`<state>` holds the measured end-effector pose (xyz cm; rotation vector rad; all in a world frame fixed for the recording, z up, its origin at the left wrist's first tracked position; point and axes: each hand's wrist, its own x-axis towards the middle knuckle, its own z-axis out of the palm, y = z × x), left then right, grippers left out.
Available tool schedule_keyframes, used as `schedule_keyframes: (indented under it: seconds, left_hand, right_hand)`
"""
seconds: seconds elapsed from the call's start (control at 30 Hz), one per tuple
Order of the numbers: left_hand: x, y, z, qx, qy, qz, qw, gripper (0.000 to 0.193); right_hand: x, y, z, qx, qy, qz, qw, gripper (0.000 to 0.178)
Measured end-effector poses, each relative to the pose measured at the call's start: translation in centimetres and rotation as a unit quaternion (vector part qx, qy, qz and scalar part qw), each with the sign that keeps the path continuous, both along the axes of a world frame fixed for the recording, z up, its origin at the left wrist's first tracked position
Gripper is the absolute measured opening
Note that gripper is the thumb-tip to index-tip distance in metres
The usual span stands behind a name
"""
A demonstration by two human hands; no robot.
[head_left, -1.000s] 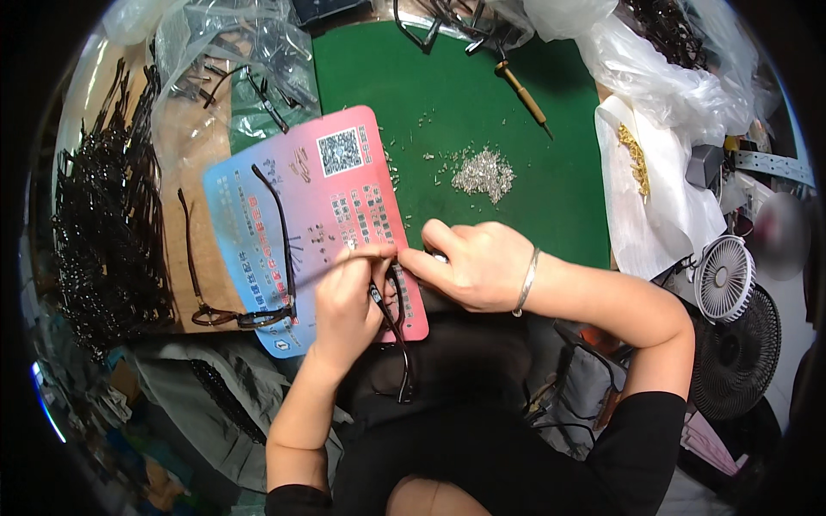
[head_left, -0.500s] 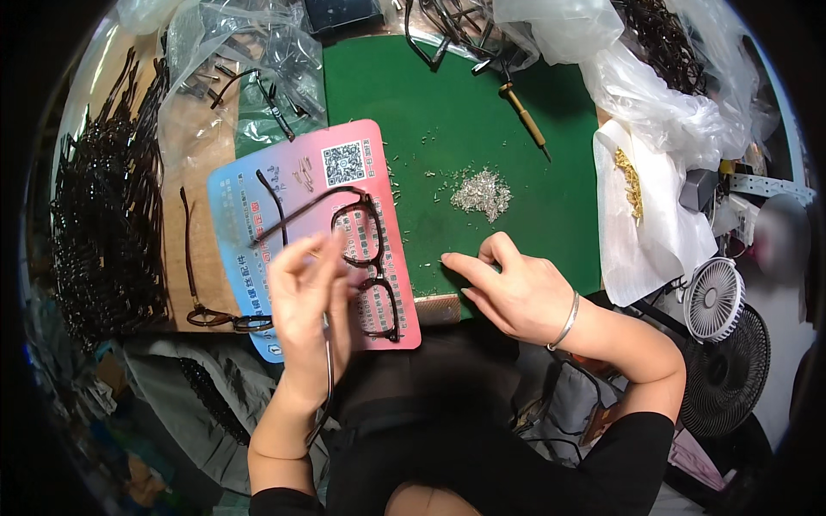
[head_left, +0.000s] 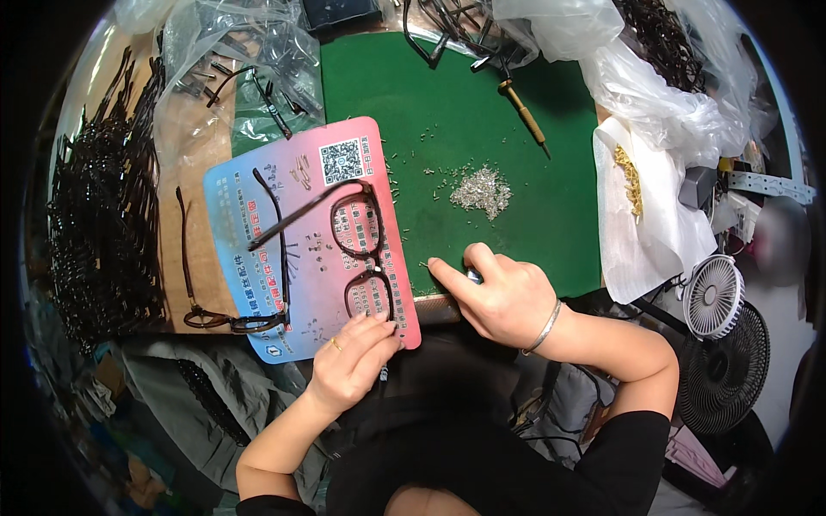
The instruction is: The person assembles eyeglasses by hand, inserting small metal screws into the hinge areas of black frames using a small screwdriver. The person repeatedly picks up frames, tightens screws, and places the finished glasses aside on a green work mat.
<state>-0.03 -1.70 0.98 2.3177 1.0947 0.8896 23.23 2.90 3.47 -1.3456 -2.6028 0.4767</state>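
Note:
At the lower end of a dark eyeglass frame [head_left: 376, 249], my left hand [head_left: 348, 361] is closed, a ring on one finger. Below its fingertips shows a short bit of a dark eyeglass temple [head_left: 384, 373]; the rest is hidden. The frame lies on a pink-and-blue printed mat [head_left: 232, 206], one temple folded out to the left. My right hand [head_left: 508, 297] rests on the green mat's near edge, index fingertip down beside a tiny screw [head_left: 423, 264]. Its other fingers curl around a small shiny object [head_left: 474, 275], mostly covered.
A pile of tiny silver screws [head_left: 482, 193] lies on the green mat [head_left: 404, 77]. Farther right is a brass-handled screwdriver [head_left: 525, 116]. Another eyeglass frame [head_left: 232, 322] overlaps the printed mat's left edge. Bundled dark temples [head_left: 107, 206], plastic bags [head_left: 641, 95] and fans [head_left: 714, 297] stand around.
My left hand has dropped from above the printed mat to the frame's lower end, bringing the temple along. My right hand has shifted slightly left and down, and the shiny object now shows.

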Motion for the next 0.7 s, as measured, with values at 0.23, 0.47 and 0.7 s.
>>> schedule_keyframes:
  seconds: [0.23,0.47,0.7]
  left_hand:
    - [0.6,0.1,-0.4,-0.008,-0.019,0.052,0.998,0.013]
    - [0.0,0.9,0.5,-0.059,-0.044,0.020,0.997,0.018]
    - [1.0,0.7,0.8,-0.020,0.015,0.039,0.999,0.014]
  right_hand:
    - [-0.4,0.1,-0.2,0.018,-0.028,0.022,0.999,0.052]
    - [-0.1,0.2,0.6,-0.045,0.019,-0.024,0.999,0.045]
    - [0.5,-0.9,1.0,-0.139,0.078,-0.034,0.987,0.037]
